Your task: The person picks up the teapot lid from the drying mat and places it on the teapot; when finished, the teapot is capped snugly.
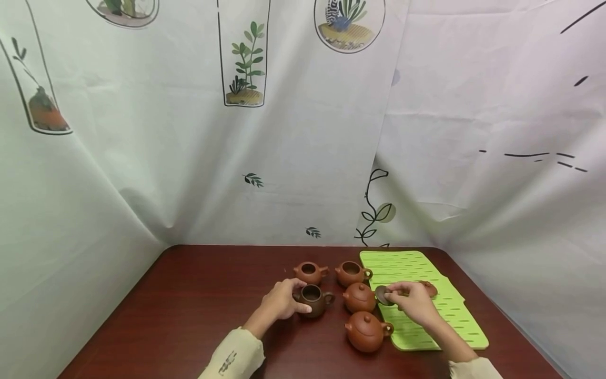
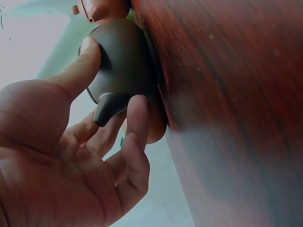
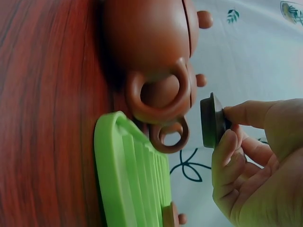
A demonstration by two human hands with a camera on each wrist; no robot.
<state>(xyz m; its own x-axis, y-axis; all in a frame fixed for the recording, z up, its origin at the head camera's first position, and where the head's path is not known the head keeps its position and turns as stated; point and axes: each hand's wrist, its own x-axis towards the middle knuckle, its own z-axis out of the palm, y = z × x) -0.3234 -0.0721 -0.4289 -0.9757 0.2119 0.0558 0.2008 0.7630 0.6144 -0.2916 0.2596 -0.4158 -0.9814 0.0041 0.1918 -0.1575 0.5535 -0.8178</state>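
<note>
My left hand holds a dark brown teapot by its sides, thumb near the rim and fingers around the spout side. That teapot has no lid, and its handle points right. Pinched by the knob in my right hand is a dark round lid, tilted on edge above the green mat's left side. Just left of the lid stands a reddish-brown lidded teapot. A second lidded teapot sits nearer the front.
Two reddish-brown teapots without lids, one left and one right, stand behind. A green slotted mat covers the table's right side, with reddish-brown lid on it, partly hidden by my right hand. Patterned cloth hangs behind the dark red table.
</note>
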